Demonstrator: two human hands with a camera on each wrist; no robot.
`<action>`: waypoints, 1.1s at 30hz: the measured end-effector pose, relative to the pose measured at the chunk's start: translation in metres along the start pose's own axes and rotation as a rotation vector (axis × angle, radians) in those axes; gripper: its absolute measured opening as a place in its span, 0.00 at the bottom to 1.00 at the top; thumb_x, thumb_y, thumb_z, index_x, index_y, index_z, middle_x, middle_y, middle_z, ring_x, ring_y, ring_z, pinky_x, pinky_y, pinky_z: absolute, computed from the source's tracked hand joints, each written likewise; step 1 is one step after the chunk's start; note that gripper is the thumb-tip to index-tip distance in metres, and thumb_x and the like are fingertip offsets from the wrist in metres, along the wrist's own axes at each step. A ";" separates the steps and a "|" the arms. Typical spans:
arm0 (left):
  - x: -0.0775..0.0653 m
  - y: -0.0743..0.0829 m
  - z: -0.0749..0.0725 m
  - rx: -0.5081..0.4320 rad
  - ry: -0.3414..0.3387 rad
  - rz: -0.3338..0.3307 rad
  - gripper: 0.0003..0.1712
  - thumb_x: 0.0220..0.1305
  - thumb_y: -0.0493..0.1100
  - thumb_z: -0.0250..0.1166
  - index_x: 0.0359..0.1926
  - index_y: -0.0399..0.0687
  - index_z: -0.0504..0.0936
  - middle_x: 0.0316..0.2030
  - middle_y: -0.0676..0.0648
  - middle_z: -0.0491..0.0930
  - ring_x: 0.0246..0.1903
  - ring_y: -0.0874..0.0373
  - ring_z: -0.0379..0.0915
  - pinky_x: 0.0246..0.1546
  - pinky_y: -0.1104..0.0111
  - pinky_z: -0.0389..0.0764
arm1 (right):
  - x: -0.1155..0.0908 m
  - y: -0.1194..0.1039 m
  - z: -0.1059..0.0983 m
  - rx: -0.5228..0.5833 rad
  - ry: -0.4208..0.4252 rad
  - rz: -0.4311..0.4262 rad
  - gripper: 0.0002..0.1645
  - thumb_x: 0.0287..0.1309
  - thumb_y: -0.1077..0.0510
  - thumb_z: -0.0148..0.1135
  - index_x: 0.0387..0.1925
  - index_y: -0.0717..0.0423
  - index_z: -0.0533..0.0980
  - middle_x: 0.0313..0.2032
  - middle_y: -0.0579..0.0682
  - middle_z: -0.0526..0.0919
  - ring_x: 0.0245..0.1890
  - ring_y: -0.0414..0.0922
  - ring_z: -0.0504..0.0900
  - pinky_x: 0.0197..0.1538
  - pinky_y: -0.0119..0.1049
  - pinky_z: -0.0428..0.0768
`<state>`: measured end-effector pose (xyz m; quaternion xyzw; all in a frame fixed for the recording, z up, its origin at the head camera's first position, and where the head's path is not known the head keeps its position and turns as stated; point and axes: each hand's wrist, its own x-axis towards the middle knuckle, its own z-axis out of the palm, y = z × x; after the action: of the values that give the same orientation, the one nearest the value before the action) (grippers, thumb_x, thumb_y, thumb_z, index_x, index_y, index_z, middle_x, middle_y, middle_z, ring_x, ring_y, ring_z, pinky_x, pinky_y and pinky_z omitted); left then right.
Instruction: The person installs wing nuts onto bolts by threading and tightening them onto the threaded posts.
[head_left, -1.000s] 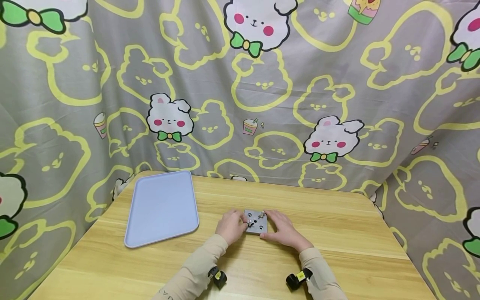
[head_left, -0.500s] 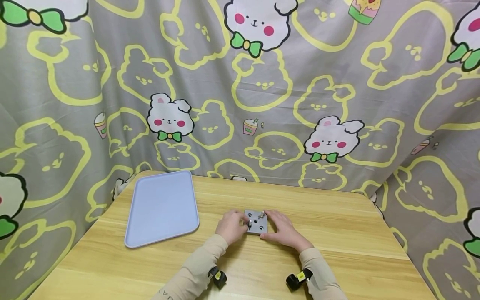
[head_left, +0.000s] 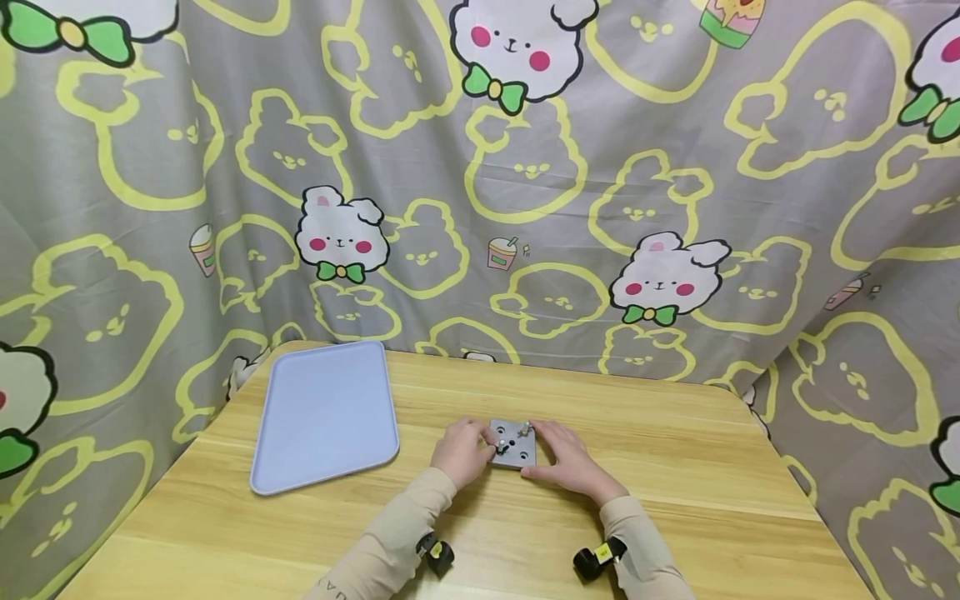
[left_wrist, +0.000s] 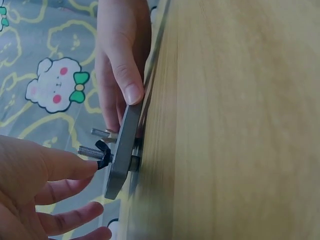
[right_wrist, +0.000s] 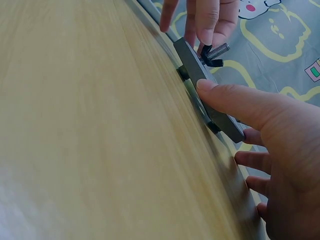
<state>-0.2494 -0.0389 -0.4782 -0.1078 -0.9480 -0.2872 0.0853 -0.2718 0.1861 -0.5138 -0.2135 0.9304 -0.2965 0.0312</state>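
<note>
A grey square metal plate (head_left: 513,461) with several holes lies on short feet on the table. My right hand (head_left: 567,463) holds it from the right, thumb on the near edge and fingers at the far side. At the plate's left part a threaded bolt (left_wrist: 89,152) sticks up through a black wing nut (left_wrist: 104,154). The thumb and forefinger of my left hand (head_left: 461,454) pinch a wing of this nut; its other fingers are spread loosely. Near the far right corner stands a second bolt (left_wrist: 99,132) with a light metal wing nut (head_left: 524,431), beside the right fingers.
A pale blue tray (head_left: 326,417) lies on the wooden table (head_left: 675,467) at the left. Behind the table hangs a grey patterned curtain (head_left: 420,317). Each forearm wears a black wrist camera (head_left: 592,563).
The black wing nut has turned on its bolt, its dark wings showing at a different angle, and the left fingertips have shifted slightly. The right hand and the plate stay in place.
</note>
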 end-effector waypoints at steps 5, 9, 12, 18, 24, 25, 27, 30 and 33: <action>0.001 0.000 0.000 0.009 0.005 -0.022 0.10 0.56 0.44 0.70 0.23 0.55 0.78 0.38 0.48 0.81 0.39 0.51 0.77 0.34 0.59 0.81 | 0.000 0.001 0.000 -0.003 0.004 -0.004 0.54 0.50 0.36 0.68 0.73 0.54 0.58 0.72 0.58 0.62 0.74 0.62 0.53 0.75 0.63 0.46; -0.001 0.002 -0.001 0.002 0.004 -0.001 0.06 0.54 0.42 0.71 0.25 0.53 0.81 0.39 0.47 0.81 0.41 0.49 0.78 0.36 0.57 0.82 | 0.000 0.000 0.000 -0.002 0.007 -0.003 0.54 0.50 0.36 0.68 0.73 0.54 0.58 0.72 0.58 0.63 0.74 0.62 0.54 0.75 0.63 0.47; -0.002 0.003 -0.002 -0.015 -0.026 0.024 0.04 0.52 0.41 0.72 0.31 0.51 0.85 0.41 0.45 0.82 0.44 0.46 0.79 0.40 0.54 0.83 | 0.001 0.000 0.000 0.000 0.009 0.000 0.55 0.50 0.36 0.68 0.73 0.54 0.58 0.72 0.58 0.62 0.74 0.62 0.53 0.75 0.63 0.46; -0.004 0.003 -0.001 -0.005 -0.082 0.051 0.12 0.51 0.44 0.73 0.39 0.49 0.86 0.46 0.44 0.81 0.47 0.46 0.78 0.47 0.53 0.82 | 0.000 0.000 0.001 0.004 0.006 0.005 0.55 0.50 0.36 0.69 0.73 0.54 0.58 0.72 0.59 0.62 0.74 0.63 0.52 0.75 0.63 0.45; -0.003 0.002 0.001 -0.018 -0.044 0.059 0.05 0.56 0.41 0.70 0.35 0.50 0.86 0.44 0.45 0.82 0.46 0.47 0.79 0.46 0.54 0.82 | 0.000 0.000 0.001 0.005 0.003 0.004 0.55 0.50 0.36 0.69 0.73 0.54 0.58 0.72 0.59 0.61 0.74 0.63 0.52 0.75 0.63 0.45; -0.003 0.002 0.002 -0.023 -0.034 0.056 0.03 0.56 0.40 0.70 0.33 0.50 0.85 0.43 0.45 0.82 0.46 0.47 0.79 0.45 0.54 0.82 | 0.000 0.000 0.001 0.004 0.003 0.004 0.55 0.50 0.36 0.69 0.73 0.54 0.58 0.72 0.59 0.61 0.74 0.63 0.52 0.75 0.63 0.45; -0.003 0.002 0.002 -0.029 -0.011 0.046 0.03 0.55 0.40 0.70 0.30 0.51 0.83 0.42 0.45 0.82 0.45 0.47 0.79 0.44 0.55 0.83 | 0.000 -0.001 0.001 0.004 0.003 0.003 0.55 0.50 0.36 0.69 0.73 0.54 0.58 0.72 0.59 0.61 0.74 0.63 0.52 0.75 0.63 0.45; -0.002 0.002 0.001 -0.029 0.015 0.020 0.08 0.55 0.40 0.71 0.25 0.52 0.79 0.40 0.45 0.81 0.43 0.48 0.79 0.41 0.56 0.82 | -0.001 -0.001 0.000 0.005 0.003 0.005 0.55 0.50 0.36 0.69 0.73 0.54 0.58 0.72 0.59 0.61 0.74 0.63 0.52 0.75 0.63 0.45; -0.003 0.004 0.000 -0.029 0.025 0.016 0.09 0.55 0.41 0.71 0.24 0.52 0.79 0.38 0.46 0.81 0.42 0.48 0.78 0.40 0.57 0.82 | -0.001 -0.001 0.000 0.007 0.000 0.008 0.55 0.50 0.36 0.69 0.73 0.55 0.57 0.73 0.60 0.60 0.74 0.63 0.52 0.75 0.63 0.45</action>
<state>-0.2460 -0.0362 -0.4771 -0.1132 -0.9417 -0.3014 0.0979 -0.2705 0.1859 -0.5130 -0.2096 0.9302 -0.2996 0.0330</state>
